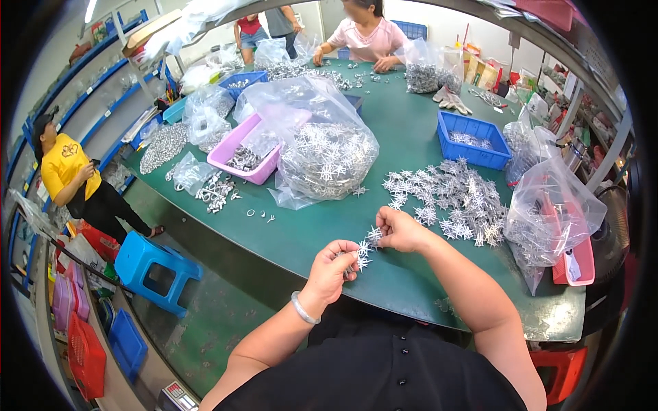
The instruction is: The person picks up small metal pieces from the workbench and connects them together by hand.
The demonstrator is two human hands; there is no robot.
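My left hand (334, 269) and my right hand (399, 229) meet over the near edge of the green table (411, 137). Between their fingertips they pinch a small silver star-shaped metal part (367, 248), each hand gripping one side. A pale bangle sits on my left wrist. Just beyond my right hand lies a spread heap of the same silver star parts (452, 195). A large clear bag full of star parts (322, 147) stands to the left of that heap.
A pink tray (236, 144) and a blue crate (473, 140) sit on the table, with clear bags (555, 205) at right. A person in pink works at the far end; another in yellow stands at left by a blue stool (154, 267).
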